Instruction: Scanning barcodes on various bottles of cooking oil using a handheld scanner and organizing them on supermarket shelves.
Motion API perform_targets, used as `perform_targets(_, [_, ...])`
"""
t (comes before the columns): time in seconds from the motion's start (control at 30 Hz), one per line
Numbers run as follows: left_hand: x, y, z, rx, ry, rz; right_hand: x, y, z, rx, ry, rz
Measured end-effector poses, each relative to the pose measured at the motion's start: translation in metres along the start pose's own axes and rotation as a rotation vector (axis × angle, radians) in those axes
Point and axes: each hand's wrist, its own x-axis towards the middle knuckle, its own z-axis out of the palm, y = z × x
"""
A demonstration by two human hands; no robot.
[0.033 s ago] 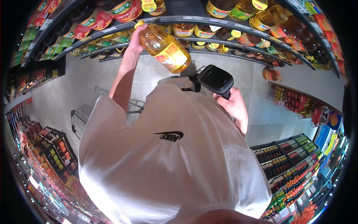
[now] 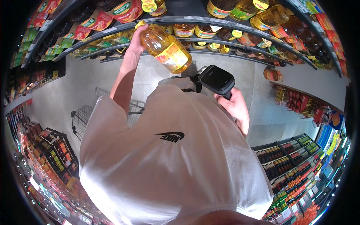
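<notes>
My left hand [image 2: 136, 42] is wrapped round the neck of a large clear bottle of golden cooking oil [image 2: 156, 40]. The bottle has a yellow cap and a yellow and red label; it tilts with its base down to the right, in front of the shelf edge. At waist height my right hand [image 2: 236, 106] is closed round the handle of a black handheld barcode scanner [image 2: 216, 80]. The scanner's broad head lies to the right of the bottle's base, apart from it. Part of the right hand's grip is hidden by the scanner.
Curved dark shelves [image 2: 195, 18] ahead carry several oil bottles [image 2: 272, 18] and red packs [image 2: 125, 10]. A wire shopping cart [image 2: 81, 117] stands on the grey floor at my left. Behind on the right is a display rack of bottles [image 2: 287, 153]; stocked displays [image 2: 56, 152] stand behind left.
</notes>
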Motion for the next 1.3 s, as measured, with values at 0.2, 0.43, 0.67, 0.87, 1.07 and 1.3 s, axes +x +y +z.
perform_targets(0.2, [-0.007,0.007,0.015,0.034,0.046,0.022,0.004,0.004,-0.005,-0.012,-0.017,0.045])
perform_targets(0.43, [-0.023,0.014,0.108,0.824,-0.018,0.238,0.005,0.012,-0.021,-0.009,0.093,0.089])
perform_targets(0.67, [-0.002,0.017,0.165,1.033,0.199,0.716,0.004,0.016,-0.046,0.032,0.17,0.034])
perform_targets(0.87, [0.059,0.033,0.208,0.995,0.175,0.893,0.003,0.019,-0.062,0.061,0.241,0.034])
perform_targets(1.07, [0.112,0.045,0.216,1.042,0.333,0.701,0.002,0.023,-0.078,0.104,0.301,0.084])
perform_targets(1.3, [0.155,0.067,0.186,1.118,0.32,0.583,0.0,0.027,-0.078,0.05,0.364,0.078])
